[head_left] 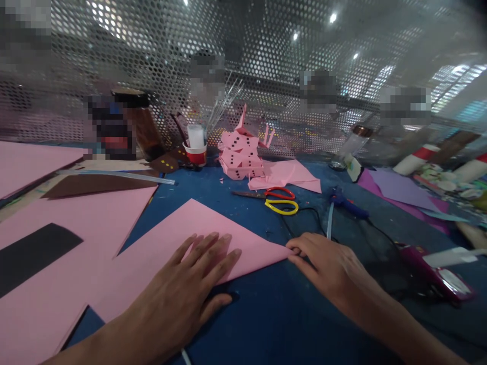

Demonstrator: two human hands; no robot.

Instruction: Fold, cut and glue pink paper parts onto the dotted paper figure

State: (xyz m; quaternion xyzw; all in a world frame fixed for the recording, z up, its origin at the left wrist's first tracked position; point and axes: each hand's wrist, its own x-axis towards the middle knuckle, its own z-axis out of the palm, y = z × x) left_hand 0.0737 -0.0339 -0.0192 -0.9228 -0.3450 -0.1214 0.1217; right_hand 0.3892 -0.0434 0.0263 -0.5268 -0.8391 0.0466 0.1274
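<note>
A large sheet of pink paper [152, 253] lies on the blue table, narrowing to a point on the right. My left hand [182, 289] rests flat on it with the fingers spread. At the narrow tip, the thumb and fingers of my right hand [323, 263] pinch the paper's corner. Beyond the sheet lie scissors [281, 200] with one red and one yellow handle loop. A blue glue gun [350, 204] with a pale stick in it sits past my right hand.
A pink cut-paper model [241, 152] with black squares stands at the back, beside a red and white cup [196, 153]. Black card [38, 253] and brown paper [99, 185] lie left. At right are purple sheets [403, 190], a magenta device [437, 274] and dark cables.
</note>
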